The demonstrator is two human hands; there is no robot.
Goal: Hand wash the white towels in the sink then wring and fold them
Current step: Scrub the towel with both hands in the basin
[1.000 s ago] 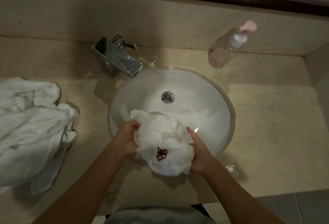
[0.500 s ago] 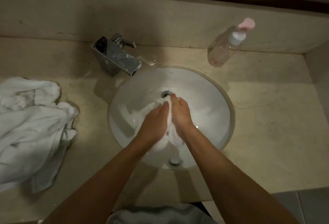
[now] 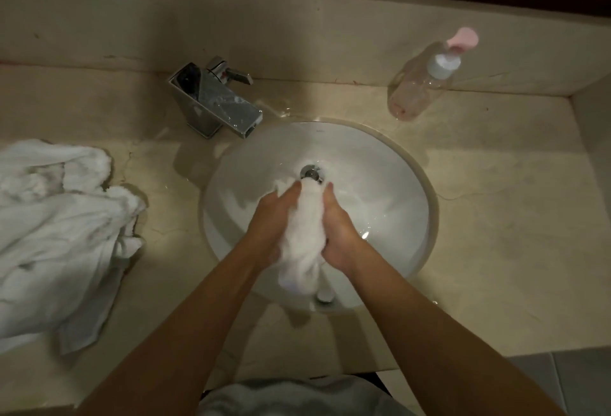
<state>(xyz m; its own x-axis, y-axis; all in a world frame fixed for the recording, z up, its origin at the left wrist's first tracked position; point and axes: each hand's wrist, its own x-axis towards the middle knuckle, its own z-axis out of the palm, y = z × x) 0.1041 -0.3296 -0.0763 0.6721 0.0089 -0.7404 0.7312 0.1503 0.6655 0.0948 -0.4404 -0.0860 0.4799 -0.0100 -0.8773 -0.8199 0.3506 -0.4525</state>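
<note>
1. Fingers (image 3: 291, 192) of both hands are lying straight, palms pressing the towel (image 3: 305, 234) between them, low in the sink (image 3: 410, 217) near the drain (image 3: 310, 172).
2. Left hand (image 3: 271, 227) & right hand (image 3: 337, 234) are sandwiching it.
3. We're judging it soft, wet, prob. heavy, slippery w/ soap; best taken at the bunched middle.
4. More towels (image 3: 56, 234) are waiting on the worktop (image 3: 496, 217).

I see both forearms bare, coming in from the bottom of the view, the left from about 7 o'clock, the right from about 5 o'clock, converging toward the middle. My left hand (image 3: 271, 220) lies palm inward with fingers straight, tips toward 12 o'clock. My right hand (image 3: 337, 230) faces it, fingers likewise straight and pointing to 12 o'clock. The two palms press a white towel (image 3: 305, 243) between them, wrists close together
</note>
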